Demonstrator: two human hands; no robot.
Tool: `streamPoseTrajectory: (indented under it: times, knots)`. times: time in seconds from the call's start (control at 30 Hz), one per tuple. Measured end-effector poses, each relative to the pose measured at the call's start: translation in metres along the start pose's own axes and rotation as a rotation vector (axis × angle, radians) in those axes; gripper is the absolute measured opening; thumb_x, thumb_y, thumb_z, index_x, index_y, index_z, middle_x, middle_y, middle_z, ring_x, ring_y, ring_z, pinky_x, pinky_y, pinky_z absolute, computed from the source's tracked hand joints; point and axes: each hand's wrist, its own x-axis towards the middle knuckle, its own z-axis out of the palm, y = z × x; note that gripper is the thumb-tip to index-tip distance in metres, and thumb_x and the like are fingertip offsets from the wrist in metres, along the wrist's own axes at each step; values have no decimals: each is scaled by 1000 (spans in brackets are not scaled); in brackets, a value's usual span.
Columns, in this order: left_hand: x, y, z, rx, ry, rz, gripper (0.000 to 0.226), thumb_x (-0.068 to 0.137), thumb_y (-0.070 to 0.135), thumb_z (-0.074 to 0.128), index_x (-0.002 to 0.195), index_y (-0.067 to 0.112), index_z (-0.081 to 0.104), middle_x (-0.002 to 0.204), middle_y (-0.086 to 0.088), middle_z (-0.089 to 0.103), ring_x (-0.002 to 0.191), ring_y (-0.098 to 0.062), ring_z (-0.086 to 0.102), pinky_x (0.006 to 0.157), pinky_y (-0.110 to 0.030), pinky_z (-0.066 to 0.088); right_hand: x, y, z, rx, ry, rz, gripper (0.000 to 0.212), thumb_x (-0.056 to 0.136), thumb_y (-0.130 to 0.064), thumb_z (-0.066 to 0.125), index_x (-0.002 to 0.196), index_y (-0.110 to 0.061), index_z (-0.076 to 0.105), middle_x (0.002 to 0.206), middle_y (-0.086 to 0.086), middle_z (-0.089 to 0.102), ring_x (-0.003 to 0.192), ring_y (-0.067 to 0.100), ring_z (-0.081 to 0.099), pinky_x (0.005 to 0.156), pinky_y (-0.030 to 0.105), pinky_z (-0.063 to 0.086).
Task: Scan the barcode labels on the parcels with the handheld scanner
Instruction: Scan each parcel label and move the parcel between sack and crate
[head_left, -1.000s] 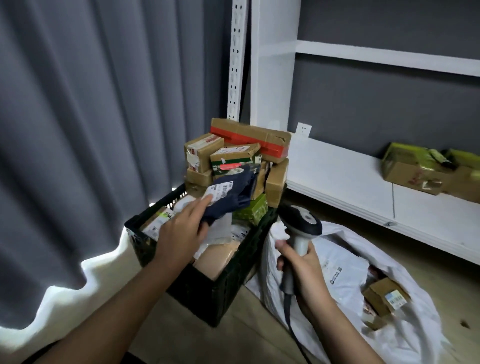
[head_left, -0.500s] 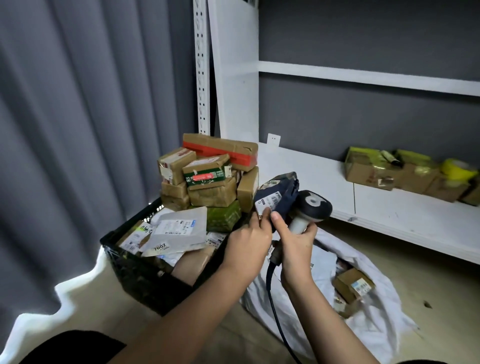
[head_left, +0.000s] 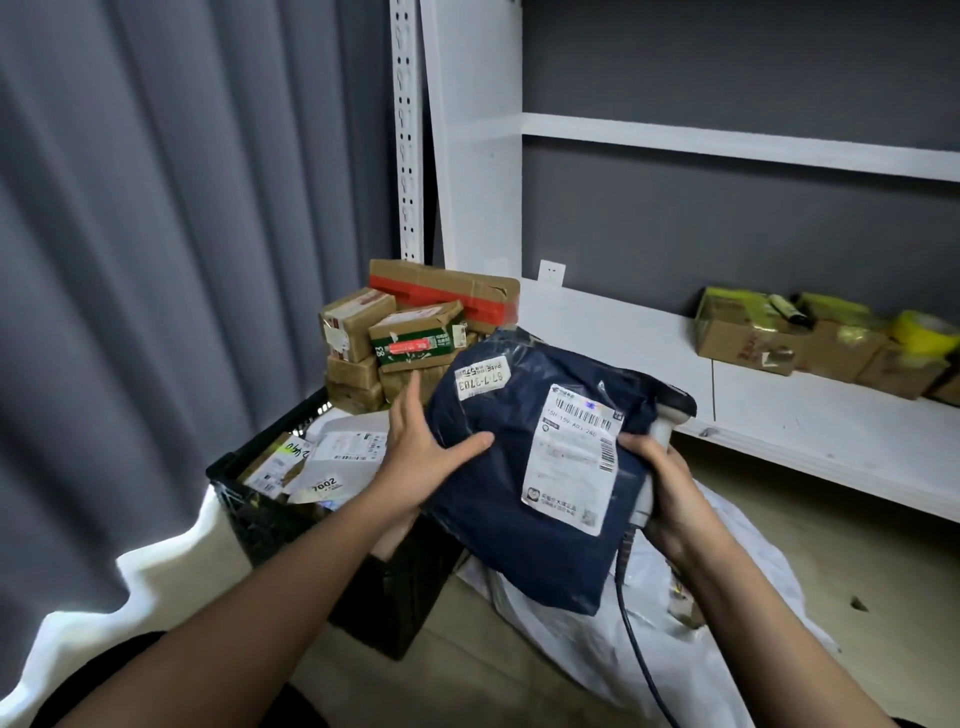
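The left hand (head_left: 423, 447) pressed flat on the blue bag (head_left: 524, 467), held above the crate (head_left: 291, 525). The right hand (head_left: 670, 493) gripped the scanner (head_left: 662, 431), mostly hidden behind. Best turn the label (head_left: 574, 457) toward it.

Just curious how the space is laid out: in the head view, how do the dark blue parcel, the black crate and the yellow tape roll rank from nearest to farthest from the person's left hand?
1. dark blue parcel: touching the left hand.
2. black crate: below, to the left.
3. yellow tape roll: far right, on the shelf.
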Motion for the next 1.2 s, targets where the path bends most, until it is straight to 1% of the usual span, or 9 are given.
streamPoseTrajectory:
  times: [0.07,0.2,0.4,0.5,0.67,0.77,0.87,1.03,1.2]
  knots:
    - [10,-4,-9,-213,-154,-134,124,54,55,85,151,26,14,156,-2,26,137,-20,36,112,-39,34,0,-2,-5,12,-48,52,24,94,-12,52,114,-5,64,82,8,76,65,17,72,54,23,56]
    - [11,-18,-21,-403,-324,-173,102,45,51,91,131,15,51,126,-3,64,113,-20,62,101,-41,47,2,-7,-8,-37,-65,45,27,94,-14,52,116,-5,64,87,7,76,70,17,72,54,23,55]
    - [9,-15,-31,-318,-402,-118,43,77,25,78,116,16,63,109,1,72,104,-19,67,92,-33,51,12,-3,-9,-105,44,-74,32,92,-3,56,124,3,57,99,12,74,77,18,71,64,25,57]
    - [11,-14,-33,-306,-411,-136,32,85,17,70,116,16,64,109,0,72,102,-18,68,92,-33,51,17,-1,-13,-160,94,-133,38,91,-6,61,128,4,54,114,19,70,85,21,70,69,26,57]
    - [23,-27,-34,-420,-231,-169,22,88,7,64,105,22,63,106,0,72,100,-19,66,90,-34,51,19,-6,-16,-280,123,-228,24,95,-17,62,116,-11,53,104,15,70,86,27,68,74,42,52]
    - [33,-44,-31,-497,-61,-249,19,90,5,62,105,16,63,112,-11,68,96,-24,65,88,-38,52,15,-7,-13,-341,51,-180,8,96,-12,58,97,-16,51,74,6,64,62,16,64,55,25,50]
    - [42,-53,-25,-560,20,-282,27,91,1,59,116,11,60,113,-12,66,91,-21,64,77,-31,52,6,2,-5,-340,-56,-86,19,81,-13,64,86,-12,46,57,2,48,43,13,44,42,21,39]
    - [53,-64,-10,-623,61,-336,35,90,-1,58,125,8,57,116,-13,65,92,-23,63,76,-31,51,4,27,-2,-260,-114,-30,19,91,-6,61,80,-8,46,53,5,35,40,13,29,39,21,28]
    - [59,-67,1,-612,105,-320,34,91,-2,57,123,8,57,114,-12,64,89,-22,63,75,-30,51,12,32,2,-275,-129,-14,7,94,-8,58,92,-5,52,48,0,38,39,12,29,41,22,26]
